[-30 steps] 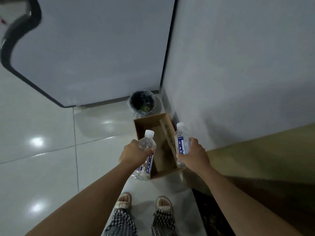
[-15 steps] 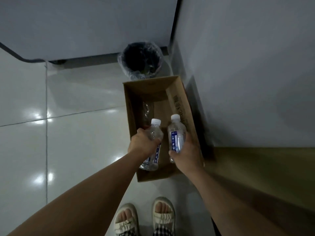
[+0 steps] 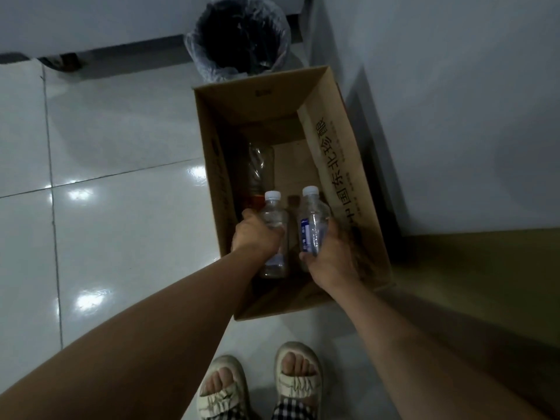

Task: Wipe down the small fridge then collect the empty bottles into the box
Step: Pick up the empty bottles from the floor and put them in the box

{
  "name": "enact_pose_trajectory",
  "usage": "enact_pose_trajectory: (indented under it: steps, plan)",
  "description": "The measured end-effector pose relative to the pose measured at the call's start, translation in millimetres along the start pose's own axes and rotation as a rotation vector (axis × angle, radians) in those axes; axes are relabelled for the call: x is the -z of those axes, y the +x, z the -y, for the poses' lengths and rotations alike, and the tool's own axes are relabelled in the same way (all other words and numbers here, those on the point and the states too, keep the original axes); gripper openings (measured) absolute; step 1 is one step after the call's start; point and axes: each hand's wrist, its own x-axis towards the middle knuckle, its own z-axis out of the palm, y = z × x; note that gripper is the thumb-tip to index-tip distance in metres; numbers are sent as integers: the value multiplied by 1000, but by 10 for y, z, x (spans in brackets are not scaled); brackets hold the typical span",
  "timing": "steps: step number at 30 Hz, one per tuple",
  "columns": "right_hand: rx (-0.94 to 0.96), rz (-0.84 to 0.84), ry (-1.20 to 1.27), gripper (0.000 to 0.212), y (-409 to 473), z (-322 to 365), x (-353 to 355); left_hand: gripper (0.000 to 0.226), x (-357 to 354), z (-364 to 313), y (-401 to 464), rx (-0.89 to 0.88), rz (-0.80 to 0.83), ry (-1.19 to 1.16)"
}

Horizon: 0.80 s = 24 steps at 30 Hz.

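Note:
An open cardboard box (image 3: pixel 357 189) stands on the tiled floor against the right wall. My left hand (image 3: pixel 256 234) grips a clear plastic bottle (image 3: pixel 274 219) with a white cap, held inside the box opening. My right hand (image 3: pixel 328 256) grips a second clear bottle (image 3: pixel 313 219) with a white cap and blue label, right beside the first. Both bottles are upright and look empty. Another clear bottle (image 3: pixel 260 165) with an orange cap lies on the box bottom, further in.
A bin lined with a clear bag over black (image 3: pixel 239 37) stands just beyond the box. A grey appliance base (image 3: pixel 91 22) runs along the top. A wall is at right, a brown surface (image 3: pixel 485 283) lower right. My sandalled feet (image 3: pixel 260 386) stand on glossy white tiles.
The view has tipped down and come closer to the box. Both hands have lowered their bottles from above the box rim down into its opening, side by side.

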Motion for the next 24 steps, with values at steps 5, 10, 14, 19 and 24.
enact_pose_trajectory:
  steps: [5,10,14,19,24]
  plan:
    - [15,51,-2,88,-178,99,211,62,178,-129,-238,-18,3,51]
    - [46,107,-10,84,-531,370,619,57,566,-330,-633,-62,23,103]
    - [101,85,-84,77,-910,711,1067,54,999,-538,-1065,-111,8,139]
    - [207,74,-181,78,-1465,1203,1702,51,1670,-763,-1677,-211,-18,248]
    - [359,54,-260,71,-2046,1698,2343,47,2367,-975,-2355,-305,-73,340]
